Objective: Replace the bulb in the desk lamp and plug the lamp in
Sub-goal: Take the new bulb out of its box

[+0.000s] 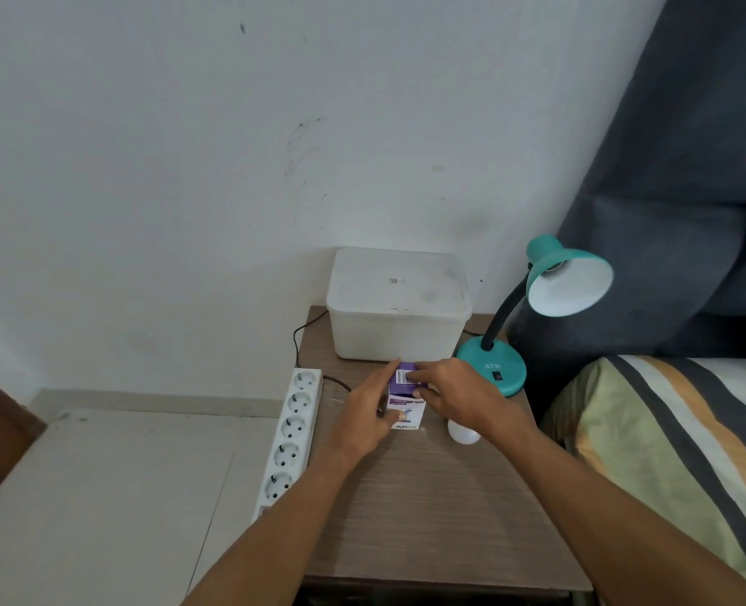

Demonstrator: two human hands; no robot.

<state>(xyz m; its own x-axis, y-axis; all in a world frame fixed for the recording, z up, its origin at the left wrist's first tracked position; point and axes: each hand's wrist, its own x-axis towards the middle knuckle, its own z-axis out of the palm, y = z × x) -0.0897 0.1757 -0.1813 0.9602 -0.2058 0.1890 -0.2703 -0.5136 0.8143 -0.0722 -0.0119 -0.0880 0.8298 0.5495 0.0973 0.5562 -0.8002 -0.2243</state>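
Note:
A teal desk lamp [493, 369] stands at the back right of the small wooden table [428, 509]. Its shade [570, 284] tilts toward me and its socket looks empty. A purple and white bulb box [406, 406] lies on the table in front of the lamp's base. My left hand [367, 424] grips the box's left side. My right hand [454, 395] pinches the flap at the box's far end. A white bulb [463, 435] lies on the table, partly hidden under my right wrist.
A white power strip [290, 435] with several sockets lies along the table's left edge, with a black cord [301, 338] running behind it. A white lidded plastic box [397, 304] stands at the back. A bed with a striped cover [677, 452] is on the right.

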